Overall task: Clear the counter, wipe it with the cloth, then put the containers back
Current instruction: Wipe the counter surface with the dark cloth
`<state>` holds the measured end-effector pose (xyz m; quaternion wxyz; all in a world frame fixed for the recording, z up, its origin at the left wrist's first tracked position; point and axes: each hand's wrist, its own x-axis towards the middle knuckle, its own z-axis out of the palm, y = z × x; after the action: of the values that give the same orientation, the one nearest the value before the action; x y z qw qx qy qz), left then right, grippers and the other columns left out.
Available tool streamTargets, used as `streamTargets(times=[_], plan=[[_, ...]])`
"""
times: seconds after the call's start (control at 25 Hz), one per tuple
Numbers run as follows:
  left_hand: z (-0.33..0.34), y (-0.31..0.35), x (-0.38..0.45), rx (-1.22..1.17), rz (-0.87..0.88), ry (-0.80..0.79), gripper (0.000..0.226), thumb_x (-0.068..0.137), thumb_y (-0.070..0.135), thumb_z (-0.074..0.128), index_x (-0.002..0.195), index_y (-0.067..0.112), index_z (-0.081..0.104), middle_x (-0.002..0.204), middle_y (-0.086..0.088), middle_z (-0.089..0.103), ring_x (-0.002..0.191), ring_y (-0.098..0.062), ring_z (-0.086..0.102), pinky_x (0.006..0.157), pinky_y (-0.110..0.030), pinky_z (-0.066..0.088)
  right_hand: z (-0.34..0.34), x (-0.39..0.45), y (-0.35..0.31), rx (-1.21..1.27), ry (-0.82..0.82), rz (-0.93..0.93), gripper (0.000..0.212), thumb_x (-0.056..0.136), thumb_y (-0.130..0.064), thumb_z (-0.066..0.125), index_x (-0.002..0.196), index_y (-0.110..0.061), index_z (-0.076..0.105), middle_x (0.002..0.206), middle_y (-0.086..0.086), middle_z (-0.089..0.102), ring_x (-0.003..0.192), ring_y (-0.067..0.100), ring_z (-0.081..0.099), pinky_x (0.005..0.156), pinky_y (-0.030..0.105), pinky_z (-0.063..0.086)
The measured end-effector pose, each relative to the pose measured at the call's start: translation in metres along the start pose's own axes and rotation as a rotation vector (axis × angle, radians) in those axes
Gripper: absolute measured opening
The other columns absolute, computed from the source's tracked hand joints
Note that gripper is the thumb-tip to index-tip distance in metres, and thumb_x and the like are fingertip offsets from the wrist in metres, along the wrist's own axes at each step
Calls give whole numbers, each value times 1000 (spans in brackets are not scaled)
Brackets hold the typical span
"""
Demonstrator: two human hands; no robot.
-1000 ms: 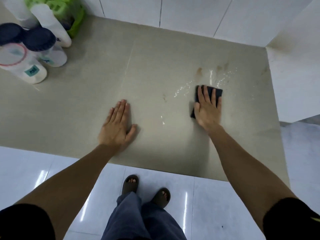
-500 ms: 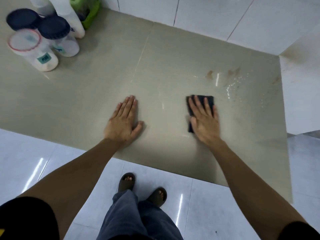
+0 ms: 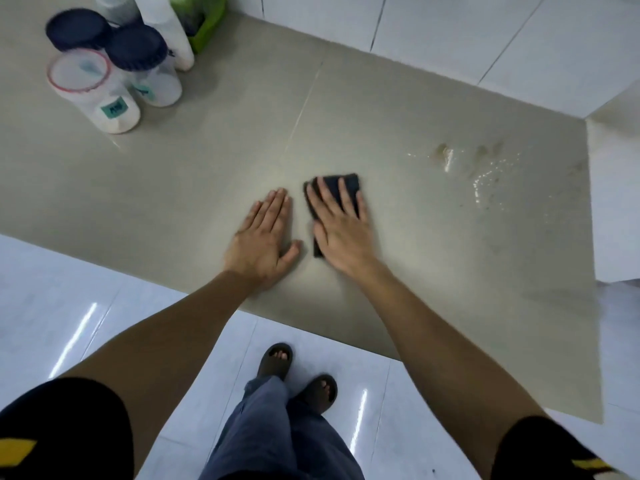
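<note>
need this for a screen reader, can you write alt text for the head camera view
A person's right hand presses a dark cloth flat on a beige counter, beside the left hand resting flat. Wet brown stains lie to the right; lidded containers cluster at the far left.

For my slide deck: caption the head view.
Right hand presses a dark cloth on the grey counter, left hand flat beside it, wet patch to the right.
</note>
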<state>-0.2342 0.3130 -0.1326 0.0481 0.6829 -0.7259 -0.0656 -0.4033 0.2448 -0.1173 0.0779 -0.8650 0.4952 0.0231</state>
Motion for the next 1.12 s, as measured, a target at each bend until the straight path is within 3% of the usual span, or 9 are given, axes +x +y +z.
streamTargets(times=[0.08,0.2,0.32,0.44,0.6,0.72,0.8,0.96,1.12], plan=[[-1,0,-1,11,-1,-6,77,92,53,20,154,7,10,163,-9,8,151,-17,2,124,-38,8,5,-52,5,7,7,-28,63,93,-37,26,155,-31,17,163,-9,17,151,24,12,121,49,9],[-2,1,-1,3,-7,-13,77,92,52,19,154,7,8,163,-9,6,151,-16,1,124,-37,6,7,-94,52,-40,0,78,63,93,-38,27,155,-34,14,163,-10,16,151,22,11,121,48,9],[-2,2,-1,-12,-12,-6,76,93,52,20,154,7,9,163,-9,6,151,-16,1,124,-37,6,-3,-65,86,-48,-25,281,61,96,-36,25,155,-33,11,164,-9,12,152,23,8,121,50,7],[-3,1,-2,-15,-9,-12,76,92,50,22,154,7,10,163,-9,6,151,-17,1,124,-37,6,-12,7,77,31,-13,377,60,100,-36,24,156,-31,4,165,-7,3,152,26,0,121,54,0],[-5,2,-1,3,14,-39,76,88,43,21,153,4,11,163,-12,6,152,-20,2,124,-38,5,-6,37,3,36,-18,214,63,94,-40,21,156,-30,8,165,-7,7,152,28,4,120,54,2],[-8,1,0,16,19,-61,77,85,40,15,153,4,9,163,-13,5,152,-21,2,124,-38,5,4,-21,-32,14,-1,43,65,90,-39,25,155,-31,18,163,-7,17,151,28,11,121,53,6],[-8,1,0,11,15,-67,77,85,40,13,153,4,7,163,-12,4,151,-21,1,124,-39,5,12,-73,-24,6,9,39,67,89,-36,34,154,-33,19,162,-7,19,150,27,14,120,52,8],[-10,2,0,-15,6,-67,77,85,39,13,153,4,7,163,-12,5,151,-21,2,124,-38,4,7,-124,35,-34,-6,291,67,89,-33,32,155,-34,18,163,-7,17,151,25,14,120,50,8],[-9,1,-1,-18,14,-83,78,84,39,13,153,3,7,163,-12,4,151,-22,1,124,-38,2,-5,-57,49,45,-6,532,62,98,-33,29,156,-33,7,165,-8,5,152,26,0,121,53,-1]])
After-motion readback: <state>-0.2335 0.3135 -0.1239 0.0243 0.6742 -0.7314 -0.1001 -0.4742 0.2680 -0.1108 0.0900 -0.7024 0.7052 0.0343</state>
